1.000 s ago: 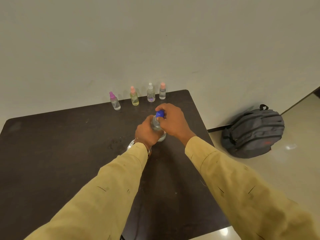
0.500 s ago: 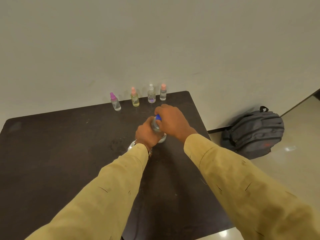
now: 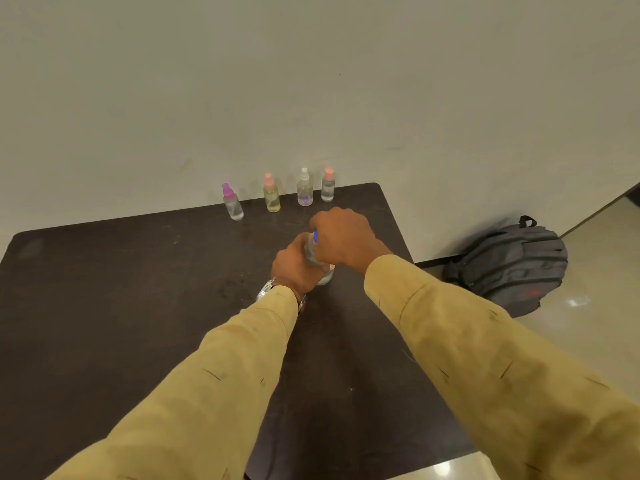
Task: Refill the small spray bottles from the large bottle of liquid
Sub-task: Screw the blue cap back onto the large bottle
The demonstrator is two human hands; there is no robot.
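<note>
1. Head view: we find the large bottle [image 3: 316,259] standing upright on the table [image 3: 104,306], right of centre and nearer the far edge than the near one. It is clear, and most of it is hidden by the hands.
2. We see a sliver of its blue cap [image 3: 315,236] under the right hand.
3. We note the left hand [image 3: 294,265] wrapped around the bottle's body, fingers clenched on it; a watch [image 3: 266,289] shows at that wrist.
4. We note the right hand [image 3: 343,237] closed over the top of the bottle, fingers gripping the cap from above.
5. We record both arms in tan sleeves [image 3: 207,393] reaching in from the near edge.
6. We count four small spray bottles in a row along the far edge, all upright and capped, well apart from the hands: a purple-capped bottle [image 3: 232,202], a yellow bottle [image 3: 272,197] with a pink cap, a white-capped bottle [image 3: 304,188], and a pink-capped clear bottle [image 3: 328,186].
7. We cannot tell the fill levels of the clear ones.
8. We observe a plain wall [image 3: 311,81] behind the table.
9. We observe a grey backpack [image 3: 509,265] on the tiled floor [image 3: 595,271], right of the table, against the wall.
</note>
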